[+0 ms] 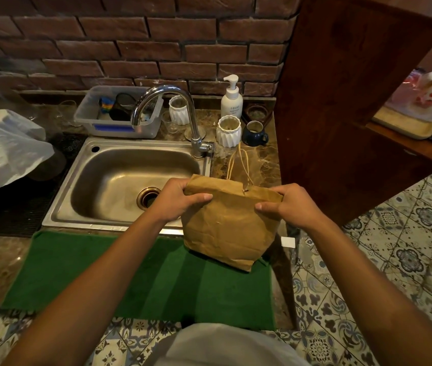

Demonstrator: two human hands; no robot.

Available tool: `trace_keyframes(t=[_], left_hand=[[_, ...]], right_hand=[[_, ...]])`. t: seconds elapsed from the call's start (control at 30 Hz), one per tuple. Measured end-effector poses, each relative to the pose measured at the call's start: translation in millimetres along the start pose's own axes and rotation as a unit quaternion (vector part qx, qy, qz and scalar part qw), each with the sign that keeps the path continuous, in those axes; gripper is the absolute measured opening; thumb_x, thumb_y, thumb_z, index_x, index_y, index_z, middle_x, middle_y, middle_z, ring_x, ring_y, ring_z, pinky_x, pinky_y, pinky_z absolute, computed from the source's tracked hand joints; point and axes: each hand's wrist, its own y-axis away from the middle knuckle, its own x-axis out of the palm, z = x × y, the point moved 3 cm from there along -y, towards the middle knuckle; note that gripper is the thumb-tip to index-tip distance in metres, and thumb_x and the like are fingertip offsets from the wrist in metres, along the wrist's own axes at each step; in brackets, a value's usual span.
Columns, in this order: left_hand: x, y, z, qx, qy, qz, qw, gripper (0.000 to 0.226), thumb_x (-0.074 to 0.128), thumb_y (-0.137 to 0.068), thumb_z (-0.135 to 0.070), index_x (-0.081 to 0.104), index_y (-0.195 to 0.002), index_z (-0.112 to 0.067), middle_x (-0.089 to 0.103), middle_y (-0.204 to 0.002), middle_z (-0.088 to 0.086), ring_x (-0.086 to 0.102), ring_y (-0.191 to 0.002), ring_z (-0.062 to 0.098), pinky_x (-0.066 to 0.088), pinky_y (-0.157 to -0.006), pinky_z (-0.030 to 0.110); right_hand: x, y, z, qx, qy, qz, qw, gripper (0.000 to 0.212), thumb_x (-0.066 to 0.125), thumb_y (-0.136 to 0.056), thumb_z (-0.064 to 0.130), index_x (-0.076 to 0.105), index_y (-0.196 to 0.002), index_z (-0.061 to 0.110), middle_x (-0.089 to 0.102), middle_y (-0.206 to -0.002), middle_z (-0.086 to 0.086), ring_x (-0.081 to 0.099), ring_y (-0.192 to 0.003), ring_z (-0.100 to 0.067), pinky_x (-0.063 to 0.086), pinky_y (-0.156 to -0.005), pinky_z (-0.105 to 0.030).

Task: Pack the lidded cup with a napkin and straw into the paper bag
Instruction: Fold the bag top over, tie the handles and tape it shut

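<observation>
A brown paper bag (229,228) stands upright on the right end of a green mat (135,276), its top folded over toward me. My left hand (176,200) grips the fold at its left corner, thumb on the front. My right hand (290,204) grips the right corner the same way. The bag's twine handles (238,165) stick up behind the fold. The cup, napkin and straw are out of sight; the bag's inside is hidden.
A steel sink (120,186) with a chrome tap (180,112) lies behind the mat. White ribbed cups (228,130), a dark mug (255,132), a soap pump bottle (231,99) and a plastic tub (120,114) stand at the back. A wooden panel (347,101) rises at right.
</observation>
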Motion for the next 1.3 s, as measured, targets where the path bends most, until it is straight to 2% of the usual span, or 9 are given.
trace_keyframes(t=[0.13, 0.33, 0.5, 0.63, 0.77, 0.9, 1.07, 1.2, 1.3], left_hand=[[-1, 6, -2, -0.004, 0.021, -0.021, 1.0, 0.016, 0.083, -0.082, -0.021, 0.076, -0.097, -0.02, 0.076, -0.087, -0.013, 0.072, -0.079, -0.003, 0.055, -0.065, 0.014], [0, 15, 0, -0.014, 0.03, -0.022, 0.999, 0.016, 0.081, -0.085, -0.021, 0.074, -0.098, -0.025, 0.075, -0.089, -0.014, 0.071, -0.077, -0.008, 0.055, -0.063, 0.011], [2, 17, 7, -0.038, 0.041, -0.023, 0.998, 0.025, 0.082, -0.083, -0.029, 0.076, -0.105, -0.022, 0.079, -0.098, -0.003, 0.076, -0.094, 0.016, 0.061, -0.082, 0.036], [4, 19, 1, -0.043, 0.085, -0.021, 0.995, 0.015, 0.081, -0.084, -0.022, 0.076, -0.098, -0.021, 0.08, -0.089, -0.007, 0.077, -0.084, 0.011, 0.061, -0.071, 0.027], [4, 20, -4, -0.053, 0.102, -0.023, 0.993, 0.009, 0.078, -0.087, -0.024, 0.075, -0.094, -0.019, 0.08, -0.081, -0.009, 0.076, -0.075, 0.007, 0.058, -0.064, 0.021], [5, 22, -7, -0.07, 0.092, -0.009, 0.993, 0.016, 0.071, -0.091, -0.037, 0.075, -0.095, -0.022, 0.08, -0.085, -0.008, 0.076, -0.082, 0.008, 0.058, -0.075, 0.025], [3, 20, -6, -0.048, 0.071, 0.002, 0.996, 0.012, 0.073, -0.091, -0.027, 0.078, -0.09, -0.016, 0.08, -0.082, -0.005, 0.076, -0.081, 0.01, 0.059, -0.073, 0.026], [10, 25, -3, -0.038, 0.064, -0.013, 0.997, 0.009, 0.074, -0.09, -0.024, 0.078, -0.086, -0.017, 0.079, -0.08, -0.005, 0.076, -0.078, 0.008, 0.059, -0.069, 0.023], [15, 32, -2, -0.033, 0.064, -0.013, 0.997, 0.006, 0.074, -0.09, -0.02, 0.077, -0.085, -0.017, 0.079, -0.077, -0.009, 0.074, -0.075, 0.003, 0.057, -0.065, 0.016]], right_hand=[[-1, -1, 6, -0.042, 0.031, -0.018, 0.998, 0.002, 0.081, -0.086, 0.026, 0.08, -0.086, 0.025, 0.065, -0.064, 0.011, 0.056, -0.063, -0.004, 0.042, -0.06, -0.024], [2, -1, 2, -0.066, 0.034, -0.003, 0.997, 0.009, 0.08, -0.087, 0.027, 0.075, -0.08, 0.029, 0.065, -0.063, 0.01, 0.056, -0.058, 0.0, 0.043, -0.059, -0.025], [4, 0, -1, -0.079, 0.015, -0.011, 0.997, 0.025, 0.082, -0.086, 0.022, 0.069, -0.07, 0.037, 0.063, -0.057, 0.023, 0.053, -0.053, 0.004, 0.04, -0.056, -0.024], [1, 2, -5, -0.074, -0.057, -0.031, 0.995, 0.009, 0.087, -0.081, 0.022, 0.08, -0.083, 0.027, 0.072, -0.07, 0.008, 0.064, -0.065, -0.011, 0.053, -0.064, -0.038], [-3, 5, -2, -0.068, -0.114, -0.012, 0.991, 0.011, 0.087, -0.079, 0.016, 0.08, -0.082, 0.023, 0.075, -0.074, 0.002, 0.07, -0.07, -0.016, 0.059, -0.07, -0.042], [-4, 5, 0, -0.073, -0.134, -0.003, 0.988, 0.01, 0.085, -0.081, 0.012, 0.079, -0.085, 0.019, 0.075, -0.074, 0.004, 0.071, -0.07, -0.011, 0.058, -0.066, -0.031], [-3, 6, -2, -0.07, -0.149, 0.02, 0.986, 0.007, 0.082, -0.085, 0.019, 0.08, -0.091, 0.015, 0.077, -0.076, 0.004, 0.071, -0.069, -0.009, 0.056, -0.063, -0.023], [0, 5, -5, -0.06, -0.15, -0.017, 0.987, 0.037, 0.074, -0.085, 0.043, 0.082, -0.097, 0.01, 0.081, -0.088, -0.007, 0.077, -0.087, -0.028, 0.061, -0.076, -0.045], [2, 4, -10, -0.036, -0.146, -0.024, 0.988, 0.033, 0.076, -0.084, 0.043, 0.083, -0.094, 0.012, 0.081, -0.088, -0.006, 0.077, -0.087, -0.027, 0.06, -0.079, -0.051]])
